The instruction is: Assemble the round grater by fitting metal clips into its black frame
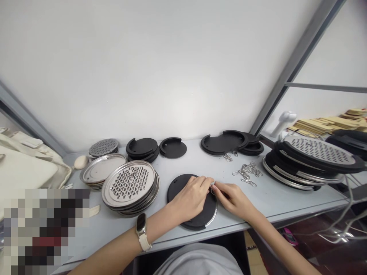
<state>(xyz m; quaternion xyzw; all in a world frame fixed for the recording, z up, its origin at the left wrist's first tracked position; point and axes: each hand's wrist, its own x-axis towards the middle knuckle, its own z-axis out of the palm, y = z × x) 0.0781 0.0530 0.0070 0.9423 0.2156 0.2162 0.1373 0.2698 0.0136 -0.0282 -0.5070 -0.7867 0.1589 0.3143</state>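
A round black disc [195,221] with a metal rim showing at its right edge lies near the table's front edge. Over its upper right part rests my left hand [193,196], fingers bent and pressed together at the disc's edge. My right hand [233,200] meets it there, thumb and forefinger pinched on a small metal clip [212,190], mostly hidden by the fingers. What the left fingertips grip cannot be made out. A loose pile of similar wire clips [249,170] lies to the right of my hands.
Grater discs [129,185] and plain metal discs [104,168] are stacked at left. Black round holders [143,147] stand along the wall, more [225,143] at back right. A tall stack of assembled black-and-metal discs [304,162] is at right, near white cables [348,202].
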